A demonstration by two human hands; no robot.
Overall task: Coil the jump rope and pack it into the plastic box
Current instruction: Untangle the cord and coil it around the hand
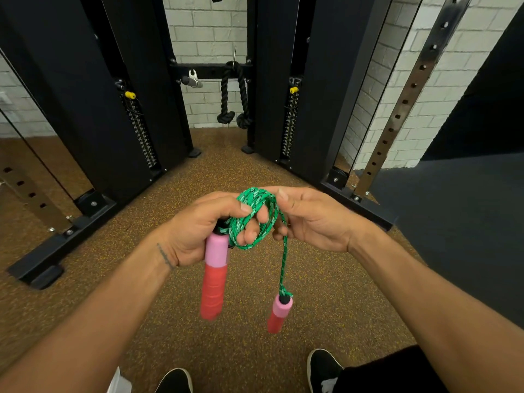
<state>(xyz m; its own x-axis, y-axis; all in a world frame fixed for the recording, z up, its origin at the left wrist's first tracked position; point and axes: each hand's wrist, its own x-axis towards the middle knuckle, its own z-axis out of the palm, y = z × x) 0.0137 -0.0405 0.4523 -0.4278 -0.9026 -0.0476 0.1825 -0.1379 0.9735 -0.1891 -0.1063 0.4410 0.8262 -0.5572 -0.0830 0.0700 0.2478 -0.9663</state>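
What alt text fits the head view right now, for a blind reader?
Two hands hold a green jump rope, mostly coiled: the left hand grips the coil and one pink-and-red handle, the right hand pinches the rope at the coil, and the second handle dangles below on a loose length. Speckled brown floor and a black cable machine lie beyond.

rope coil point(256, 217) between both hands, one handle point(279, 314) dangling below

No words, brand or numbers can be read; the wrist tattoo point(166, 256) is too blurred to read.
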